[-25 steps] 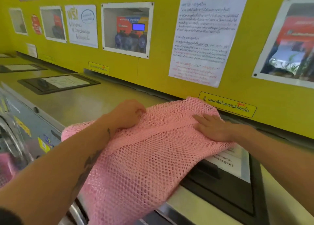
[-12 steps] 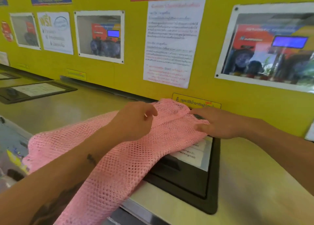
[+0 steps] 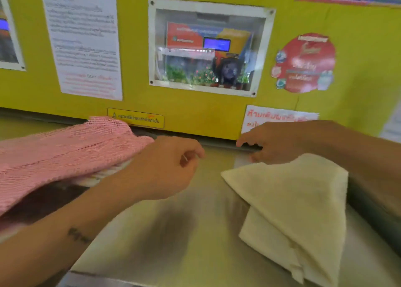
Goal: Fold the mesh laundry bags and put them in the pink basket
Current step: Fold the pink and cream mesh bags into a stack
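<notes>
The cream bag (image 3: pixel 288 202) lies at lower right, its top corner just below the right hand (image 3: pixel 275 143), whose loosely curled fingers hold nothing; the left hand (image 3: pixel 165 167), also loosely curled and empty, sits beside the pink bag (image 3: pixel 60 154) at left.

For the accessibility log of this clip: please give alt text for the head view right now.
A person's left hand and right hand, both with loosely curled fingers, hover over a steel counter between a pink mesh laundry bag on the left and a folded cream mesh bag on the right, below a yellow wall of posters.
</notes>
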Tool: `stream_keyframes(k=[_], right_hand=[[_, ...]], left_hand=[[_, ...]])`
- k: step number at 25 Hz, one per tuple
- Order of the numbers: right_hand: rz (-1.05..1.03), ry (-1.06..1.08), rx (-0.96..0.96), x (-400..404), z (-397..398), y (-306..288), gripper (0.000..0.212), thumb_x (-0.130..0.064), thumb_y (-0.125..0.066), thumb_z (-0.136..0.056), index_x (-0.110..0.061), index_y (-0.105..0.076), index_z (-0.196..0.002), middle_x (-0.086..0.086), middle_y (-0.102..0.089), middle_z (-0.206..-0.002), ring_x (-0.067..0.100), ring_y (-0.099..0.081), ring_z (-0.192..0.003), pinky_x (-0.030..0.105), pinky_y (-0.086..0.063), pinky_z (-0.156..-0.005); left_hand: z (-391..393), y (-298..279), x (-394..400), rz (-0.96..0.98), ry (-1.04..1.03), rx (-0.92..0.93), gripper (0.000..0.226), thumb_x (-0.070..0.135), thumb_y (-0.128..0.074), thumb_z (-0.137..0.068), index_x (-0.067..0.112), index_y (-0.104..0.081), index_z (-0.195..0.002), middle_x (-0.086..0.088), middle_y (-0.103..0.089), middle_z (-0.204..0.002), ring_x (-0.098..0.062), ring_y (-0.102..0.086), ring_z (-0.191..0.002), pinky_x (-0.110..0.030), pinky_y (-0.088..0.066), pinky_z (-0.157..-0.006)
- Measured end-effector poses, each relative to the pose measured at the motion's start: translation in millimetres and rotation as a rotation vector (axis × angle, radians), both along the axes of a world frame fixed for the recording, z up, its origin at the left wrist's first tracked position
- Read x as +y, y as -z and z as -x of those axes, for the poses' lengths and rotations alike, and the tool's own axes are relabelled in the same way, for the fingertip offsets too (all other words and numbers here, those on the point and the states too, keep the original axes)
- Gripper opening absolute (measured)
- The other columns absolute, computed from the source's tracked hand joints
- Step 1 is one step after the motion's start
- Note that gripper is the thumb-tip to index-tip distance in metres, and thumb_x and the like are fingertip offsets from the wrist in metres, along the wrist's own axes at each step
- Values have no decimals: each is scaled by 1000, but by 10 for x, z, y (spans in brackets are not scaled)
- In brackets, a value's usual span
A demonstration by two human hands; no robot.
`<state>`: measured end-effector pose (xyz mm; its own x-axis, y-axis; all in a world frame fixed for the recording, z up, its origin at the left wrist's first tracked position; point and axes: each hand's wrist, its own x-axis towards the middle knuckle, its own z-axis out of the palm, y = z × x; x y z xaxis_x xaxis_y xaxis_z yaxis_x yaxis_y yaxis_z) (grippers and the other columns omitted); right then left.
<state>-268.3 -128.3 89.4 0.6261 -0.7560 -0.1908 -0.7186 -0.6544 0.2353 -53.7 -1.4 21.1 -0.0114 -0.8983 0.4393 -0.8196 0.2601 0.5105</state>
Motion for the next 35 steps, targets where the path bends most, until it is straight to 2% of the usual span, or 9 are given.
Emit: stream_keyframes(k=[8, 11, 17, 20, 24, 27, 29, 32, 35], right_hand=[[-182, 188, 142, -81, 807, 270, 68, -43, -60, -91, -40, -29, -151, -5, -42, -149, 20, -47, -128, 33, -42, -99], [-169, 161, 75, -191, 945, 295, 70, -40, -61, -92, -38, -27, -153, -5, -33, -157, 21, -37, -139, 36, -36, -107], [-203, 36, -28, -219, 850, 349, 68, -37, -57, -95, -35, -24, -154, -5, -30, -159, 20, -32, -142, 33, -31, -107], [-216, -64, -68, -116, 565, 306, 70, -42, -56, -96, -33, -21, -155, -5, -36, -155, 19, -38, -138, 28, -31, -96], [-267, -141, -177, -39, -45, 308, 81, -51, -57, -93, -30, -13, -157, -3, -39, -155, 23, -49, -130, 34, -42, -103], [-314, -149, -323, 11, -490, 328, 92, -48, -64, -90, -34, -2, -157, 1, -49, -144, 22, -59, -105, 29, -51, -80], [-348, -145, -394, 5, -737, 315, 96, -37, -68, -90, -41, 1, -155, 0, -61, -112, 19, -64, -85, 27, -52, -63], [-521, -119, -474, -46, -961, 276, 83, -13, -67, -91, -46, -20, -151, -3, -60, -93, 19, -66, -79, 32, -58, -66], [-553, -147, -557, -100, -972, 295, 36, -5, -64, -90, -18, -57, -123, 5, -66, -95, 21, -65, -78, 37, -57, -73]], left_hand=[[1010, 329, -392, -367, 23, -294, 43, 45, -54, -89, 43, -47, -131, 12, -44, -124, -15, -50, -114, -33, -43, -98], [1080, 354, -505, -404, -46, -301, 30, 45, -55, -88, 43, -57, -119, 7, -43, -120, -18, -52, -108, -36, -45, -97], [969, 410, -514, -147, -118, -318, 10, 23, -60, -88, 26, -62, -80, 6, -56, -96, -15, -54, -88, -29, -43, -75], [700, 350, -442, -26, -244, -386, 10, 19, -56, -88, 23, -57, -79, 4, -56, -93, -17, -53, -84, -31, -45, -72], [282, 268, -179, 171, -335, -357, 6, 15, -61, -85, 17, -65, -83, 1, -57, -95, -19, -56, -79, -38, -50, -68], [45, 270, 9, 271, -256, -220, 9, 8, -64, -86, 16, -69, -86, 3, -56, -101, -9, -56, -72, -36, -50, -63], [-104, 257, 91, 330, -171, -131, 11, 7, -63, -86, 16, -70, -86, 3, -57, -109, -13, -62, -79, -35, -53, -68], [-255, 245, 175, 404, -55, -153, 11, 6, -64, -84, 15, -69, -86, 2, -59, -116, -12, -61, -99, -21, -48, -82], [-230, 231, 221, 474, 51, -176, 10, 5, -65, -83, 12, -66, -90, 0, -58, -117, -8, -56, -108, -12, -39, -88]])
